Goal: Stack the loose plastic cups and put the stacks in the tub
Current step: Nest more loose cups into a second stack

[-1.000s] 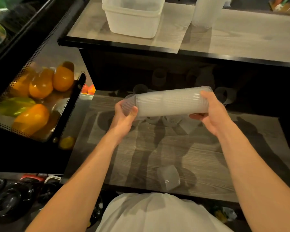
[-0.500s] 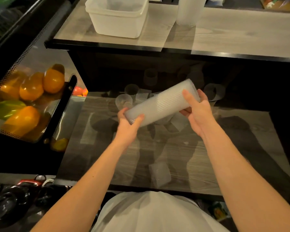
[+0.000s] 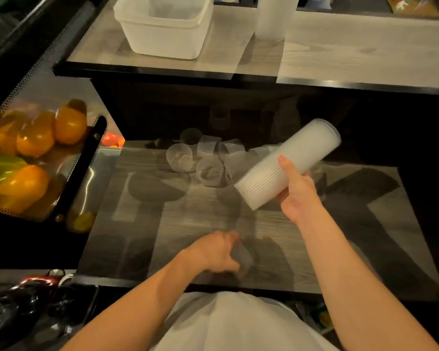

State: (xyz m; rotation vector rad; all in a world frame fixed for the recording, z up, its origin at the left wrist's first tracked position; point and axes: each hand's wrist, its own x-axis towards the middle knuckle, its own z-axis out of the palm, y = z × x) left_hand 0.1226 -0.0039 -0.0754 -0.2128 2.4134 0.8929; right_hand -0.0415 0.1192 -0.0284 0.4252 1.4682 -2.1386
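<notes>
The stack of cups (image 3: 287, 164) was a long, frosted, translucent plastic cylinder, its sides finely ribbed where the rims nested near the lower end and smooth toward the far end. It was held tilted in the air above the worktop (image 3: 188, 224), low end toward the person and high end up and to the right. The right hand (image 3: 295, 192) gripped it from beneath and the side, thumb laid across the ribbed wall and the other fingers curled under it, forearm reaching in from the lower right.

The left hand (image 3: 218, 252) was low near the front edge of the worktop, blurred by motion, its fingers curled about a single clear cup (image 3: 243, 258) lying there; whether they had actually closed on it could not be told.

The worktop was grey wood-grain laminate with a dark edge. At its back lay the loose cups (image 3: 203, 158), small, clear, ribbed tumblers, some upright with mouths showing round, others tipped on their sides and touching one another.

On the raised shelf (image 3: 365, 57) behind, of the same pale wood grain, sat the tub (image 3: 162, 26), a rectangular, milky-white plastic box with rounded corners and a thick rim. Just beside it, to the right, stood an upright stack (image 3: 274, 19) of frosted cups.

To the left, a perforated metal tray (image 3: 48, 193) held glossy orange and green peppers (image 3: 36, 138).
</notes>
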